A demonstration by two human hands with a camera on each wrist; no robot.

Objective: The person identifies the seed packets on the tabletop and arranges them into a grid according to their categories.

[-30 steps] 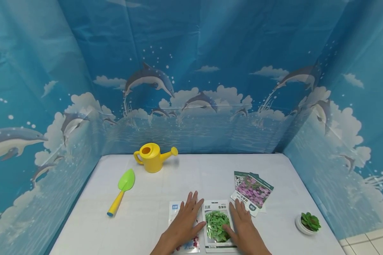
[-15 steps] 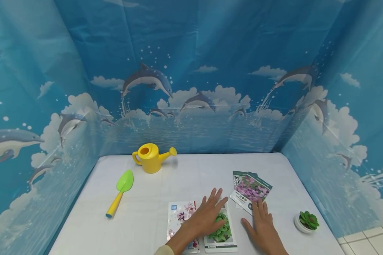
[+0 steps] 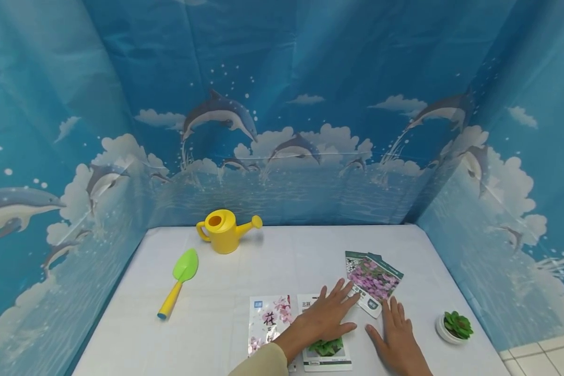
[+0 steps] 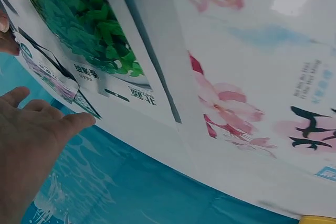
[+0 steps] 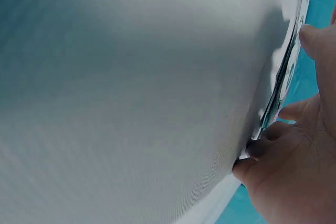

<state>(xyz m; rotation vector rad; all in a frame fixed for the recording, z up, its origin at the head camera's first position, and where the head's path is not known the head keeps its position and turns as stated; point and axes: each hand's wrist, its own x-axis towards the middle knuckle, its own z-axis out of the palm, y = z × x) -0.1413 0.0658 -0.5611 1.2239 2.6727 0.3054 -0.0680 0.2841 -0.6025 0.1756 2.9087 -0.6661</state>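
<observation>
Ahead, between the spread left hand (image 3: 328, 316) and thumb-splayed right hand (image 3: 397, 337), the purple packet (image 3: 374, 279) is angled lengthwise away rightward.

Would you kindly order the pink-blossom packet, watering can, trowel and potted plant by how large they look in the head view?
Largest to smallest:
1. Pink-blossom packet, even partly covered by a sleeve
2. Watering can
Unranked: trowel and potted plant; the trowel is longer, but their areas look alike.

White glare on the blossom packet (image 4: 257, 72)
</observation>
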